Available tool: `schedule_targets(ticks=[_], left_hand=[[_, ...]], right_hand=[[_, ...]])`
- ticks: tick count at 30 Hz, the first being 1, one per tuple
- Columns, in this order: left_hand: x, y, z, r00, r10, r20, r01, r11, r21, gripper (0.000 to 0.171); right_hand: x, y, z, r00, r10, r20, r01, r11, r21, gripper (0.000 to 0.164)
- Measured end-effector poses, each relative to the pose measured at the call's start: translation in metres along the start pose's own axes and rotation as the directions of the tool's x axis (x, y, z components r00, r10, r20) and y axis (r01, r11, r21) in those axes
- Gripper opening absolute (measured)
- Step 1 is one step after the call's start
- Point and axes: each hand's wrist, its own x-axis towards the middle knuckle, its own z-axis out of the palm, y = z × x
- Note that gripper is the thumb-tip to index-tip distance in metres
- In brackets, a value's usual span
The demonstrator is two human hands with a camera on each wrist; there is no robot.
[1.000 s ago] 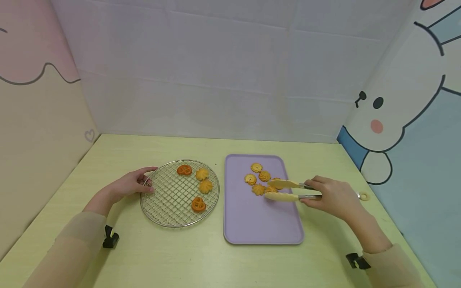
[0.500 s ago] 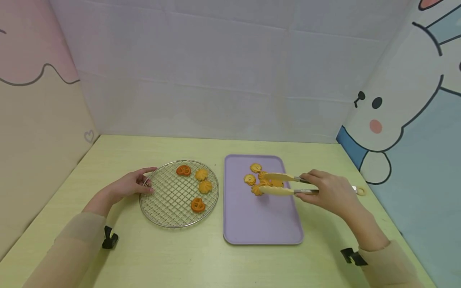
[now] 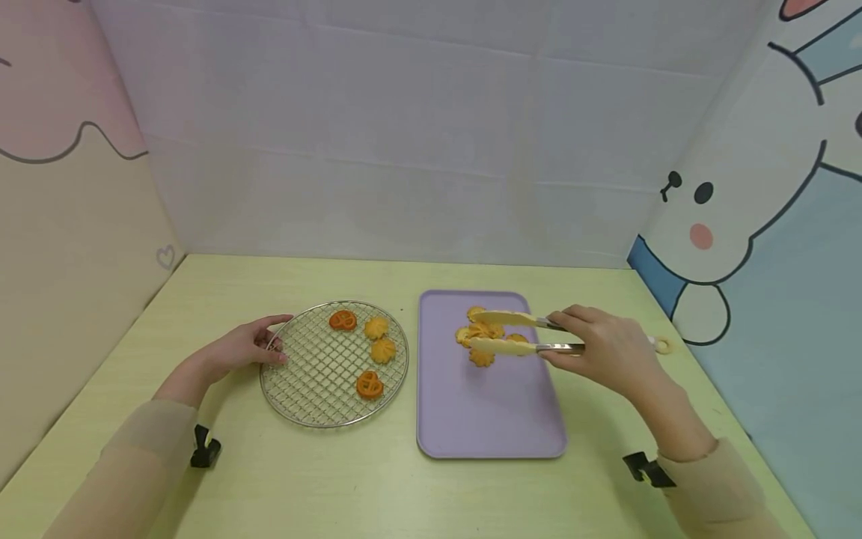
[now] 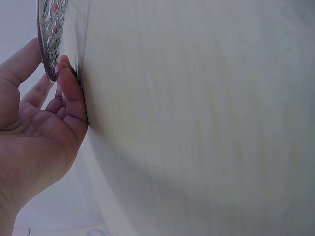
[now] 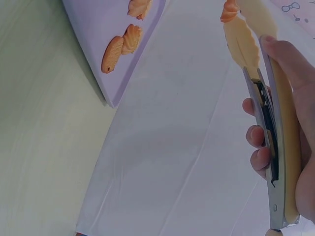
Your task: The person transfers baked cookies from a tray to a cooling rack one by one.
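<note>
My right hand (image 3: 609, 352) grips a pair of tongs (image 3: 557, 348) with cream-coloured tips above a lilac tray (image 3: 488, 419). A ridged golden cookie (image 5: 230, 11) sits between the tong tips, partly cut off in the right wrist view. Several other cookies (image 3: 481, 357) lie on the tray around and below the tongs, some partly hidden. At the left, my left hand (image 3: 242, 348) holds the rim of a round wire rack (image 3: 316, 397), thumb on the rim and fingers curled at its edge. On the rack are two pretzels (image 3: 370, 385) and two golden cookies (image 3: 383, 350).
Rack and tray stand side by side on a pale yellow table (image 3: 323, 486), a narrow gap between them. Behind is a white sheet (image 3: 350, 150). Printed panels rise at both sides, the right one with a cartoon rabbit (image 3: 734, 180).
My right hand has moved left and slightly away from me, bringing the tongs and a cookie between their tips over the other cookies. The left hand and the rack stay put.
</note>
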Motion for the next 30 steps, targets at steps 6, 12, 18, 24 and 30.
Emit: schedule_targets(ticks=[6,12,18,24,30], left_hand=[[0.001,0.0,0.0,1.0,-0.004,-0.005,0.004,1.0,0.001,0.086],[0.0,0.001,0.0,1.0,-0.007,-0.009,0.007,1.0,0.003,0.086],[-0.001,0.002,-0.001,1.0,-0.016,-0.006,0.016,1.0,-0.009,0.086],[-0.001,0.001,0.0,1.0,-0.013,-0.005,0.012,1.0,-0.013,0.086],[0.0,0.0,0.001,1.0,-0.003,-0.007,0.003,1.0,-0.012,0.085]], right_hand=[[0.009,-0.005,-0.001,0.999,-0.014,-0.032,0.014,1.0,0.005,0.061],[0.019,-0.011,-0.003,0.998,-0.021,-0.058,0.022,1.0,0.01,0.054],[0.031,-0.019,-0.004,0.999,-0.023,-0.041,0.023,1.0,0.018,0.052],[0.042,-0.027,-0.001,0.999,-0.041,-0.031,0.042,0.998,0.037,0.056],[0.052,-0.033,0.006,0.995,-0.078,-0.055,0.081,0.996,0.047,0.055]])
